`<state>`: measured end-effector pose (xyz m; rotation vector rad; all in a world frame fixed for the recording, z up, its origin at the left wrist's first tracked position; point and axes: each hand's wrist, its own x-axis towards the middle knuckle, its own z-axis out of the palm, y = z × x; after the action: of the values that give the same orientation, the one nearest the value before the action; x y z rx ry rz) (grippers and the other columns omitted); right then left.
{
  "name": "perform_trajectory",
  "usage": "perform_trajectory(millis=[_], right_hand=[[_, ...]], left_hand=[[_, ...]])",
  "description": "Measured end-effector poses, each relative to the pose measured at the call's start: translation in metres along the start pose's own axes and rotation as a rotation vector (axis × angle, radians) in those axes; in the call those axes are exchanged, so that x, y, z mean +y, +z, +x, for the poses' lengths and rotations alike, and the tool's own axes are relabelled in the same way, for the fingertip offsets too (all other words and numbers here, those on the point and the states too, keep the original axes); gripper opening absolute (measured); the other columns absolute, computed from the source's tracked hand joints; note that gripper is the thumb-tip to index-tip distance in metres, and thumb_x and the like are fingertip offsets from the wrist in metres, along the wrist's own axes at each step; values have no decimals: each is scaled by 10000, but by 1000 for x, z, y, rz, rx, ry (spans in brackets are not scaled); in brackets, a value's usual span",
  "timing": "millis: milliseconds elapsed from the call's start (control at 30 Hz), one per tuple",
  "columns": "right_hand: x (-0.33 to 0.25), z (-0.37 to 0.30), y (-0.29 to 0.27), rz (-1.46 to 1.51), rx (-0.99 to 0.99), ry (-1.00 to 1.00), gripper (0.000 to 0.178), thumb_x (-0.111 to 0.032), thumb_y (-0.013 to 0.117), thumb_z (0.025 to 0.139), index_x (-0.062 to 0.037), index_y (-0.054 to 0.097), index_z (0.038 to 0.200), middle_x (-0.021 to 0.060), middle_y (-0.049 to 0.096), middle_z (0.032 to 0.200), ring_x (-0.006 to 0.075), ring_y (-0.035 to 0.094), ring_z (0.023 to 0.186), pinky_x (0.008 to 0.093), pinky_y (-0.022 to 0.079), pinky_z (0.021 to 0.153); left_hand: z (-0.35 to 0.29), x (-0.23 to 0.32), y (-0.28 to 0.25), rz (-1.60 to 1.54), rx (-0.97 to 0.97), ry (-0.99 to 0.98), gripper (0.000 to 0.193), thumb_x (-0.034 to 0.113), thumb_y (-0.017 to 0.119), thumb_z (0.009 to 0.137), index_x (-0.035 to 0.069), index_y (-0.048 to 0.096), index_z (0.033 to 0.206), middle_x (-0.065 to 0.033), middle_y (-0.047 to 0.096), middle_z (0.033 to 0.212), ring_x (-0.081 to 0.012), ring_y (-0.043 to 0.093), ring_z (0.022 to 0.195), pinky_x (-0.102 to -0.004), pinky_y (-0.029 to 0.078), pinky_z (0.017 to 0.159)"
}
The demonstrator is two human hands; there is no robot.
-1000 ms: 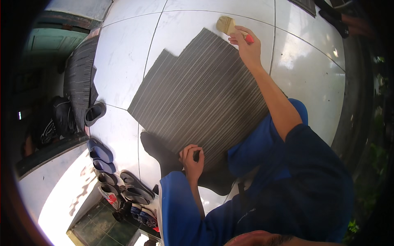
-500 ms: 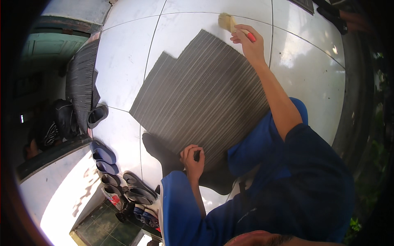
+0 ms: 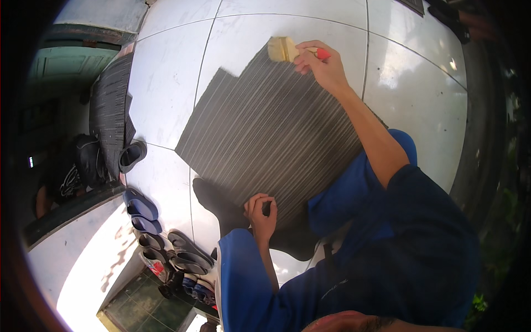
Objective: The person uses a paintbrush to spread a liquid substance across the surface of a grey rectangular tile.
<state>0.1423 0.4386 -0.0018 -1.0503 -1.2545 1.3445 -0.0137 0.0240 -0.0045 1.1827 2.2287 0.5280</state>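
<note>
Over the far corner of a dark grey, finely striped flat mat (image 3: 265, 127), a broad flat brush (image 3: 283, 50) with pale bristles and a red-ended handle points toward the left. Whether its bristles press on the surface or hover just above it, I cannot tell. The right hand (image 3: 323, 65) has its fingers closed around the handle near the bristle head, leaving the red end showing behind them. The brush looks light, with a stiff handle and soft, springy bristles; the handle seems the sound place to hold, since bristles would splay under a grip.

The mat spreads across a white tiled floor (image 3: 409, 105), its notched edge facing the floor's far left side and its near end reaching the person's dark-socked left foot (image 3: 207, 199). It looks thin and light for its breadth, bendable yet firm enough to lie flat, and not fragile. Its outer corners appear the best places to lift it, while the near edge suits steadying. There the left hand (image 3: 261, 216) rests with curled fingers; whether they pinch the mat or hold nothing is unclear.
</note>
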Motion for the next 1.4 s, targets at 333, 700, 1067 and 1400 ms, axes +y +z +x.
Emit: perform_trajectory(millis=[333, 700, 1067, 1400], right_hand=[[9, 4, 5, 90, -106, 149, 254, -171, 623, 1049, 20, 700, 1197, 154, 755, 934, 203, 744, 807, 301, 600, 728], [7, -29, 42, 146, -449, 280, 336, -254, 628, 1069, 40, 675, 1224, 143, 753, 902, 183, 737, 757, 311, 611, 695], [-20, -12, 4, 139, -539, 345, 301, -211, 644, 1032, 46, 712, 1173, 162, 753, 842, 198, 740, 698, 286, 600, 635], [-23, 11, -29, -116, -15, 45, 298, -243, 633, 1022, 22, 730, 1117, 149, 740, 785, 198, 719, 636, 289, 573, 601]], left_hand=[[0, 3, -1, -3, 12, 2, 110, 165, 747, 914, 158, 728, 1022, -6, 635, 1225, -277, 520, 1249, -500, 364, 1088], [-2, -2, -3, 0, 7, -12, 115, 159, 745, 913, 155, 730, 1027, -9, 633, 1226, -282, 520, 1256, -506, 355, 1101], [-2, -5, -1, -3, -8, -21, 122, 163, 743, 914, 154, 728, 1035, -15, 634, 1233, -281, 512, 1267, -507, 350, 1107], [0, 1, 1, -30, -1, 1, 128, 148, 741, 913, 144, 730, 1040, -21, 638, 1241, -282, 513, 1266, -503, 348, 1103]])
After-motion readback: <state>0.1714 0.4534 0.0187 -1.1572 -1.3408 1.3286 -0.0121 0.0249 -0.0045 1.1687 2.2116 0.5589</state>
